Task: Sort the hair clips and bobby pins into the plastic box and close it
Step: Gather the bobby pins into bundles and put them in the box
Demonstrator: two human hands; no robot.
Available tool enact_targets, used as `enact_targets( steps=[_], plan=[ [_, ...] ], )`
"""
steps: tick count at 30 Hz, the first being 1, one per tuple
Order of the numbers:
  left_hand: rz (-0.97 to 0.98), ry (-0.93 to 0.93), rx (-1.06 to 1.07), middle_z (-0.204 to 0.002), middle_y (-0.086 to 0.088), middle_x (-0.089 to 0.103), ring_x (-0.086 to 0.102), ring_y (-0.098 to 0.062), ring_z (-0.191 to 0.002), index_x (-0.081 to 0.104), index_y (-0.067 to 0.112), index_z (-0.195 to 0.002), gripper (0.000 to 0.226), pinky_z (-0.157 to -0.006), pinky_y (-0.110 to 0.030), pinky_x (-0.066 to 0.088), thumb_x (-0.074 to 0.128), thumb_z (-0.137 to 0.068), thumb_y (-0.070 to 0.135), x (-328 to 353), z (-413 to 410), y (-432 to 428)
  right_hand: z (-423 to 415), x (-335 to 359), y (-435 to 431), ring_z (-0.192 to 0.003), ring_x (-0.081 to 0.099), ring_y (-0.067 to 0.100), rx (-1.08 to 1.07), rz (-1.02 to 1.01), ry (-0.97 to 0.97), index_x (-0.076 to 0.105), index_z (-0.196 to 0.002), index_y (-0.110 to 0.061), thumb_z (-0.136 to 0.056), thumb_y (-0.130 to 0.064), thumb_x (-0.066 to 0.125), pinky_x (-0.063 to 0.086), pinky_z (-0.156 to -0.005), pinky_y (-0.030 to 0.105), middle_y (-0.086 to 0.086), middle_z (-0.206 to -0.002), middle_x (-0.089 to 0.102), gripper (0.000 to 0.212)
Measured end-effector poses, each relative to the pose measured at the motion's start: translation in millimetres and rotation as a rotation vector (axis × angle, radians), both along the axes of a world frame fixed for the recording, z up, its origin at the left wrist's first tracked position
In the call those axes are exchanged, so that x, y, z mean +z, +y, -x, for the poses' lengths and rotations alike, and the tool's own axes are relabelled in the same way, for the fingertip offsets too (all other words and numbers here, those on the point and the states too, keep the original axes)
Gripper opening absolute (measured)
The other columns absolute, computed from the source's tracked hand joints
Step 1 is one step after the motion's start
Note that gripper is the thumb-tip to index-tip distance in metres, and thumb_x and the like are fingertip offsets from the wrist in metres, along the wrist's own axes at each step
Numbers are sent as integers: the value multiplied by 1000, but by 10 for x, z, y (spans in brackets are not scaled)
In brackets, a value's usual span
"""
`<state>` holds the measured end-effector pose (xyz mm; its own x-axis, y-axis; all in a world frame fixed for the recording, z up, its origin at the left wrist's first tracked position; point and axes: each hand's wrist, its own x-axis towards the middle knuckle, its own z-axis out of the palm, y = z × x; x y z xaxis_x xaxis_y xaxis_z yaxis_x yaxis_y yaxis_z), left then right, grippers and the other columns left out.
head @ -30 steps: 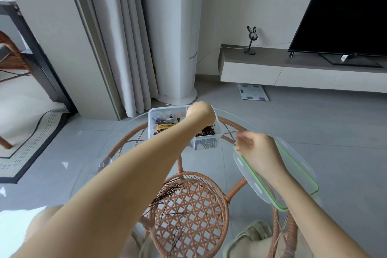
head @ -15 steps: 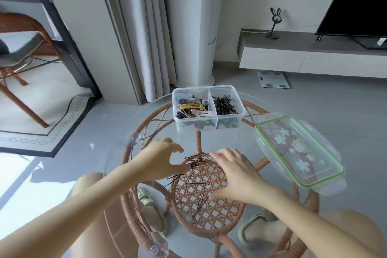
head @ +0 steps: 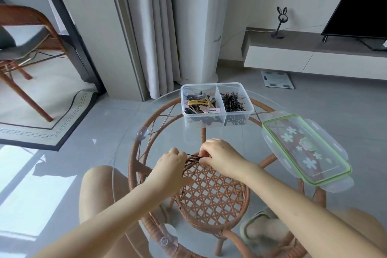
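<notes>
A clear plastic box (head: 217, 104) stands open at the far side of the round glass table (head: 146, 115). Its left compartment holds hair clips (head: 199, 105), its right one dark bobby pins (head: 232, 101). The lid (head: 304, 148), clear with a green seal and flower prints, lies to the right of the box. Near the table's middle a bunch of loose bobby pins (head: 192, 161) lies on the glass. My left hand (head: 172, 163) and my right hand (head: 219, 156) pinch this bunch from either side, fingers closed on it. One stray pin (head: 181, 197) lies below my left hand.
The glass top rests on a rattan frame (head: 211, 192) with suction cups (head: 142, 133). My knees and a slippered foot (head: 254, 226) show beneath. A chair (head: 25, 33) stands at the left, a curtain (head: 150, 27) behind, a TV console (head: 310, 52) and a floor scale (head: 277, 79) at the right.
My left hand came back from the box. My right hand left the lid. Both closed inward on the loose bobby pins, gathering the scattered pins into one bunch.
</notes>
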<state>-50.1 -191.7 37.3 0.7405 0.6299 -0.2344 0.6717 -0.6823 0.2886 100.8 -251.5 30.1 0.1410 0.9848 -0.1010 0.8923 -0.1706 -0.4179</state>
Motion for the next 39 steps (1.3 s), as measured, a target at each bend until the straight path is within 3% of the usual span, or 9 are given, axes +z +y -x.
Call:
enact_targets(
  steps=[8, 13, 17, 19, 22, 27, 31, 35, 39],
  plan=[
    [-23, 81, -39, -108, -10, 61, 58, -24, -95, 56, 6, -110, 24, -82, -30, 47, 51, -92, 20, 12, -88, 130, 21, -43, -77, -108, 49, 23, 67, 82, -147, 53, -101, -7, -95, -10, 45, 38, -96, 29, 10, -110, 57, 10],
    [-16, 138, -51, -78, 0, 51, 47, -16, -73, 57, 4, -105, 18, -70, -26, 44, 48, -90, 7, -66, -127, 170, -95, 263, -247, -80, 48, 13, -69, 86, -16, 47, -83, -14, -96, -21, 43, 36, -69, 18, -4, -84, 48, 15],
    [-3, 176, -58, -62, 4, 34, 35, -8, -53, 57, 4, -108, 21, -65, -19, 39, 43, -91, 5, -57, -231, 137, -415, 563, -175, -53, 39, 13, -277, -57, 46, 55, -78, -3, -94, -17, 46, 28, -48, 25, 0, -63, 47, 23],
    [35, 182, -47, -62, 3, 36, 36, -9, -53, 59, 4, -106, 21, -62, -20, 40, 46, -90, 6, -35, -258, 151, -652, 672, -32, -52, 34, 20, -416, -139, 53, 51, -62, 0, -92, -15, 49, 25, -53, 30, 8, -56, 40, 33],
    [64, 175, -37, -64, 1, 40, 38, -10, -54, 59, 6, -87, 11, -50, -19, 35, 49, -87, 10, 37, -262, 198, -967, 725, 295, -50, 28, 21, -628, -154, 64, 29, -48, -11, -88, -12, 52, 25, -54, 30, 7, -51, 31, 46],
    [160, -39, 31, -64, -8, 51, 43, -18, -52, 47, 8, -56, 23, -42, -17, 32, 49, -79, 5, 321, -330, 322, -1159, 666, 706, -75, 51, 29, -724, -45, -70, 38, -57, -5, -83, -15, 63, 39, -64, 30, 14, -79, 52, 37],
    [184, -212, 86, -65, -10, 64, 51, -20, -52, 66, 2, -65, 21, -45, -20, 44, 55, -80, 11, 655, -599, 493, -1210, 632, 792, -71, 68, 32, -723, -23, -10, 50, -64, -3, -86, -23, 61, 56, -69, 35, 16, -73, 64, 31],
    [219, -225, 114, -58, -7, 47, 36, -18, -45, 57, 7, -66, 16, -31, -14, 27, 54, -80, 13, 851, -1109, 592, -1347, 621, 731, -72, 69, 36, -728, -102, 111, 61, -81, 5, -91, -19, 48, 57, -73, 44, 23, -80, 70, 29],
    [261, -233, 205, -35, 0, 38, 31, -16, -37, 36, 11, -48, 35, -32, -15, 27, 52, -80, 11, 858, -1661, 671, -1387, 608, 516, -63, 68, 36, -740, -178, 217, 61, -69, 8, -88, -16, 46, 58, -66, 49, 24, -66, 69, 35]
  ],
)
